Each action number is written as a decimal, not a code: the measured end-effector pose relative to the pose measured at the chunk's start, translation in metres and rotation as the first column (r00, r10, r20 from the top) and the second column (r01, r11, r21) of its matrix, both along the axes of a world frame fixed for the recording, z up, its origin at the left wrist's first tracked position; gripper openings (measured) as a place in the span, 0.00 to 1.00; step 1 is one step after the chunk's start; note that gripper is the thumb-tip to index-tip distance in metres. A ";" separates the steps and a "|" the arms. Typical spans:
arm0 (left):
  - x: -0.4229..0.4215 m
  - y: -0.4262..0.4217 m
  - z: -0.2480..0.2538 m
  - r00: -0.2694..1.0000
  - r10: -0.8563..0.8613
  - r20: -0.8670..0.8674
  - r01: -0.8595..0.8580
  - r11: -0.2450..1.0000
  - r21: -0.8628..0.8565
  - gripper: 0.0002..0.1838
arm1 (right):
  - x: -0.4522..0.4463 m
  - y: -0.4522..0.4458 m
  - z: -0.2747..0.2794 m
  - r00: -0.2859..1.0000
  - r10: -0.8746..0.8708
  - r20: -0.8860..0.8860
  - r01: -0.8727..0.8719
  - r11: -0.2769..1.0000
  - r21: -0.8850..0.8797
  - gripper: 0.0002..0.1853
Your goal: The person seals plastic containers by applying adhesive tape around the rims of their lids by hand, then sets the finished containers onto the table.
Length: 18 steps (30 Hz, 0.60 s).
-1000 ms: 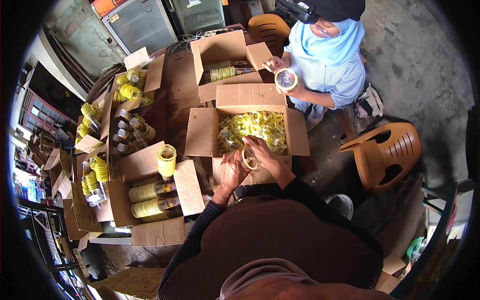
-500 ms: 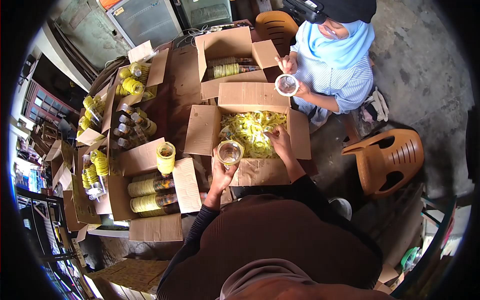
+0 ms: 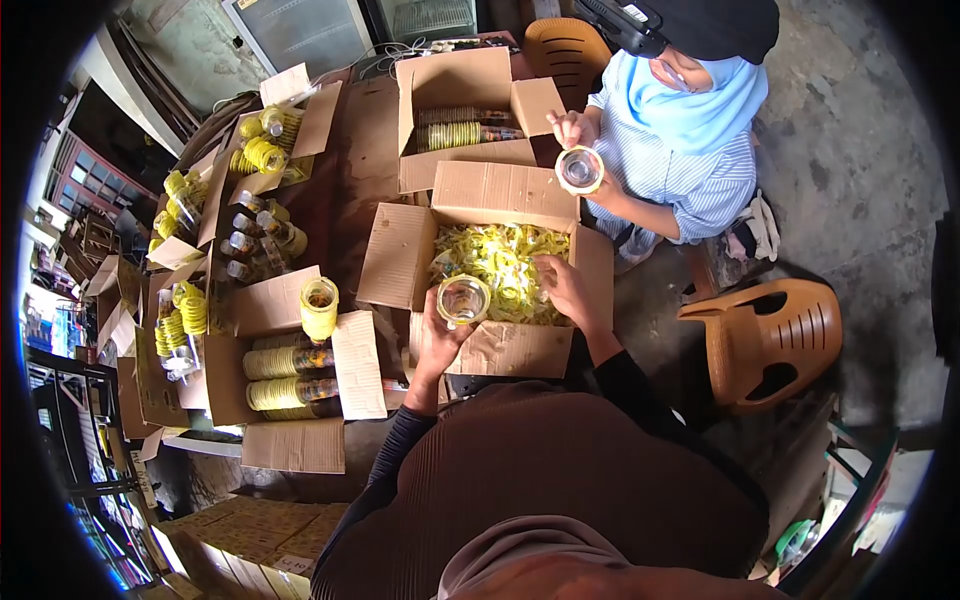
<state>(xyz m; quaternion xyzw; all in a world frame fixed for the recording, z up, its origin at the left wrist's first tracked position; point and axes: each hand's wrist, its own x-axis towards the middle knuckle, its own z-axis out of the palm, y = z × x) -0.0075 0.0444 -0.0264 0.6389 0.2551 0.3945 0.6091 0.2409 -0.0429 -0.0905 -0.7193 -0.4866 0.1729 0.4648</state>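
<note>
My left hand [image 3: 441, 335] is wrapped round a clear plastic cup [image 3: 464, 300] with a yellow rim, its round mouth facing up. The cup is held over the near left part of an open cardboard box [image 3: 500, 350]. Loose yellow strips [image 3: 500, 255] fill that box in a tangled heap. Over the right side of the heap is my right hand [image 3: 567, 292], its fingers bent and apart, close to the strips. I see no object in its fingers.
Across the table, a person in a striped shirt [image 3: 660, 180] holds a similar clear cup [image 3: 580, 171]. Open boxes with stacked yellow-rimmed cups [image 3: 290, 375] stand left and behind. One upright stack [image 3: 319, 308] is by a flap. An orange plastic chair [image 3: 775, 335] stands right.
My right hand has drawn back slightly and its fingers have loosened over the strips. My left hand still holds the cup. The whole view has shifted a little.
</note>
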 end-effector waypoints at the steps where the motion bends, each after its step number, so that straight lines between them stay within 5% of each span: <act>1: 0.001 0.000 0.000 1.000 -0.016 0.011 0.017 0.999 -0.041 0.33 | 0.003 -0.002 0.001 1.000 0.000 -0.001 0.000 1.000 -0.004 0.18; 4: 0.001 0.000 -0.003 0.999 -0.029 0.025 0.031 0.996 -0.079 0.32 | 0.008 -0.013 0.017 0.999 -0.006 -0.034 -0.001 0.980 -0.199 0.16; 7: -0.003 0.004 -0.009 0.999 -0.035 -0.039 0.035 0.999 -0.008 0.34 | 0.019 -0.027 0.003 0.994 -0.067 -0.087 0.065 0.998 -0.023 0.15; 12: -0.012 0.011 -0.015 0.997 -0.038 -0.073 0.036 0.999 -0.032 0.34 | 0.041 -0.076 -0.007 0.960 -0.277 -0.032 0.277 0.961 -0.001 0.15; 14: -0.016 0.016 -0.017 0.994 -0.036 -0.103 0.037 0.999 0.001 0.34 | 0.044 -0.099 -0.010 0.909 -0.407 0.086 0.402 0.913 0.071 0.12; 15: -0.018 0.016 -0.016 0.998 -0.053 -0.039 0.051 0.997 -0.057 0.33 | 0.039 -0.113 -0.006 0.857 -0.492 0.152 0.502 0.864 -0.038 0.11; 18: -0.026 0.022 -0.014 0.995 -0.089 -0.041 0.085 0.993 -0.081 0.33 | 0.031 -0.144 -0.034 0.693 -0.713 0.107 0.710 0.701 0.076 0.11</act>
